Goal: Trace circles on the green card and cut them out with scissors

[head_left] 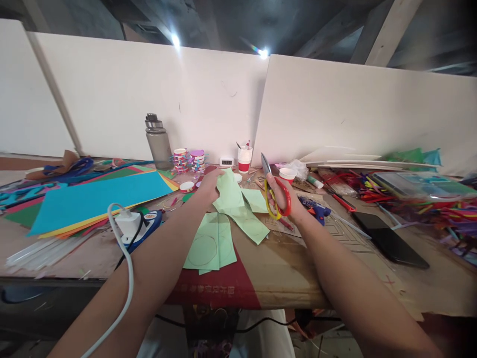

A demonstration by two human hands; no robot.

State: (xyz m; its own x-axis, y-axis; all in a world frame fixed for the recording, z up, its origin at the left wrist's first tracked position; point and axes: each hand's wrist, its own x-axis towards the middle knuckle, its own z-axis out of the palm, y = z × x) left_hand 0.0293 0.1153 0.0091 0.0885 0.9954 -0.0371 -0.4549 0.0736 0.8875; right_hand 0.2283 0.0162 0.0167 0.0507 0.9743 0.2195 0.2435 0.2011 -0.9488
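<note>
My left hand is closed on the upper left edge of a light green paper sheet, raised off the table. Its lower end slopes down to the right, where a pencilled circle shows faintly. Scissors with red and yellow handles are gripped in my right hand, blades up and apart from the paper. Closer to me lie green paper pieces, one with a drawn circle. Another green piece rests behind, between the two hands.
Coloured paper sheets and a power strip lie left. Behind stand a grey bottle, a small clock and stacked paper cups. A glue gun and a black phone are on the right.
</note>
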